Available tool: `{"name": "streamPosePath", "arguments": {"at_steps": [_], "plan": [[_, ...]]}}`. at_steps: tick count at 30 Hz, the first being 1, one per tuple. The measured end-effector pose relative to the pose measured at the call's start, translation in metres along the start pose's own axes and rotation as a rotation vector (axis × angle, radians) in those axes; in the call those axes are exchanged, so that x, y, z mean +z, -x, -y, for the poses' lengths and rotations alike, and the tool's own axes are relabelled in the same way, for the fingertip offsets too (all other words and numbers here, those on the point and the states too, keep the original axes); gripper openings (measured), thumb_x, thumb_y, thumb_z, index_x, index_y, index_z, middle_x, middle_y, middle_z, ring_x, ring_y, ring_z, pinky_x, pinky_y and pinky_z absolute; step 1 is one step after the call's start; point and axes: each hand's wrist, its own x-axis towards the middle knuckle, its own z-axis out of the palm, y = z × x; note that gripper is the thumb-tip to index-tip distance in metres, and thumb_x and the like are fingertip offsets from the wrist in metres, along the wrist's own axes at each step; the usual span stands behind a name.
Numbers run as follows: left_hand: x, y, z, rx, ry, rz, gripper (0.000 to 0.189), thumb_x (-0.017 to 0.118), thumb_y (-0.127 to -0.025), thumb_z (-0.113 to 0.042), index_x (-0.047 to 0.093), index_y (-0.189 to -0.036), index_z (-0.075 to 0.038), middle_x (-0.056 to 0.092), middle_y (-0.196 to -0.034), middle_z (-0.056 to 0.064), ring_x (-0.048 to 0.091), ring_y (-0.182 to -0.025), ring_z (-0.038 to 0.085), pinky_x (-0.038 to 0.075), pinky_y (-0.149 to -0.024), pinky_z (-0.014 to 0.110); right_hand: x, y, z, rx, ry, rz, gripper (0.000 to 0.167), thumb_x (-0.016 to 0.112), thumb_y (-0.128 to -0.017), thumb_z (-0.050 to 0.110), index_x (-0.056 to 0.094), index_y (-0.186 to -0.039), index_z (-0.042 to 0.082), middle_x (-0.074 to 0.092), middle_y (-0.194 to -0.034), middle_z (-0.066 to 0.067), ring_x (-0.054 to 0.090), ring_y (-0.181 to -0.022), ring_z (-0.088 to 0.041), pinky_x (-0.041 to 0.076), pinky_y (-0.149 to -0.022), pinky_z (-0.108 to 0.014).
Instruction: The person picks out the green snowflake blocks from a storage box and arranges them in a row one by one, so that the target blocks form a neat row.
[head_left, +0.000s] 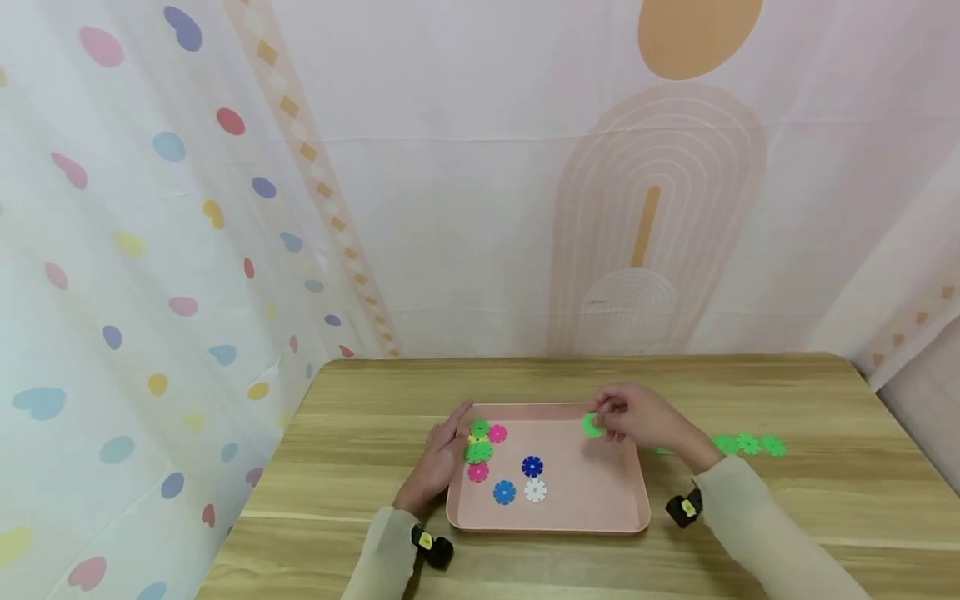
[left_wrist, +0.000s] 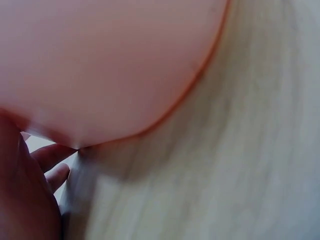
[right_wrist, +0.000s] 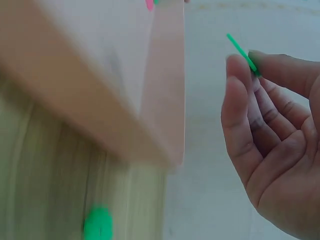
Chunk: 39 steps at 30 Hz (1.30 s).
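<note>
Two hands are at a pink tray (head_left: 592, 500), which lies flat near the middle of the wooden counter (head_left: 360, 417), long sides along the counter's far edge. The right hand (head_left: 637, 417) pinches one green disc (head_left: 590, 426) between thumb and index finger, holding it up at the tray corner towards the counter's far right corner; the right wrist view shows that disc edge-on. The left hand (head_left: 435, 460) is laid along the tray wall facing the counter's left edge, its fingers fairly straight and touching the rim, gripping no disc.

Inside the tray, notched discs gather on the side towards the counter's left edge: a small green disc (head_left: 479, 427) by the far rim, a pink disc (head_left: 497, 433) just beside it, a partly covered yellow disc (head_left: 476, 438), green pieces (head_left: 479, 452) that seem to overlap, and a second pink disc (head_left: 478, 472) nearest the person. Closer to the tray's middle sit a dark blue disc (head_left: 532, 466), a lighter blue disc (head_left: 504, 492) and a white disc (head_left: 536, 490), apart from one another.

Between the tray and the counter's right edge, three green discs (head_left: 748, 443) form a row; another green piece (head_left: 662, 451) shows partly behind the right hand. Beyond the counter's far edge hangs a pale patterned cloth (head_left: 465, 208).
</note>
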Motion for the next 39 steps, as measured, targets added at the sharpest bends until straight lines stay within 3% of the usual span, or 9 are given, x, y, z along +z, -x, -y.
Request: {"name": "streamPosePath", "arguments": {"at_steps": [9,15,24,27,31,33,39], "plan": [[0.002,0.002,0.0,-0.042,0.035,-0.004,0.05,0.031,-0.108,-0.019,0.027,-0.158,-0.021,0.025,-0.164,0.006,0.01,-0.152,0.032,-0.005,-0.121,0.054,-0.05,0.054,-0.025,0.081,0.05,-0.151,0.022,0.065,-0.095,0.014,0.064,-0.11,-0.003,0.069,-0.089,-0.008,0.065,-0.073,-0.025,0.057,-0.065,-0.036],[0.0,0.002,-0.002,-0.042,0.037,-0.001,0.051,0.032,-0.108,-0.019,0.027,-0.158,-0.021,0.025,-0.164,0.005,0.01,-0.153,0.031,-0.004,-0.122,0.052,-0.079,0.088,-0.046,0.117,0.076,-0.265,0.022,0.059,-0.098,0.007,0.061,-0.113,-0.009,0.07,-0.092,-0.013,0.062,-0.07,-0.013,0.055,-0.06,-0.031],[0.001,0.002,-0.001,-0.039,0.045,0.001,0.051,0.032,-0.108,-0.018,0.026,-0.158,-0.019,0.024,-0.164,0.006,0.011,-0.153,0.031,-0.005,-0.122,0.052,-0.111,0.129,-0.076,0.217,0.136,-0.374,0.025,0.056,-0.101,0.013,0.06,-0.112,-0.01,0.069,-0.083,0.006,0.061,-0.068,-0.01,0.053,-0.058,-0.029],[0.001,0.001,-0.001,-0.043,0.048,0.004,0.051,0.031,-0.108,-0.019,0.026,-0.158,-0.02,0.024,-0.164,0.005,0.011,-0.153,0.03,-0.005,-0.122,0.052,-0.12,0.14,-0.087,0.246,0.083,-0.406,0.023,0.058,-0.101,0.015,0.062,-0.109,-0.006,0.068,-0.083,0.014,0.063,-0.069,-0.008,0.055,-0.059,-0.028],[0.001,0.001,-0.001,-0.037,0.038,0.003,0.051,0.032,-0.108,-0.018,0.026,-0.158,-0.019,0.024,-0.164,0.005,0.012,-0.152,0.03,-0.005,-0.122,0.051,-0.129,0.15,-0.101,0.256,-0.015,-0.468,0.009,0.06,-0.1,0.014,0.068,-0.099,0.013,0.066,-0.083,0.022,0.064,-0.069,-0.006,0.055,-0.06,-0.024],[0.0,0.001,-0.001,-0.033,0.033,0.002,0.051,0.032,-0.107,-0.017,0.026,-0.158,-0.019,0.025,-0.163,0.006,0.012,-0.152,0.03,-0.004,-0.122,0.051,-0.133,0.154,-0.107,0.266,-0.039,-0.492,0.009,0.06,-0.099,0.014,0.069,-0.097,0.017,0.066,-0.083,0.024,0.063,-0.068,-0.005,0.055,-0.06,-0.023],[0.001,0.002,-0.001,-0.031,0.045,0.007,0.052,0.032,-0.107,-0.016,0.026,-0.158,-0.018,0.025,-0.163,0.007,0.011,-0.152,0.031,-0.004,-0.122,0.052,-0.137,0.161,-0.125,0.402,0.046,-0.497,0.023,0.057,-0.101,0.025,0.068,-0.102,0.004,0.062,-0.079,0.021,0.057,-0.068,-0.002,0.052,-0.059,-0.023]]}}
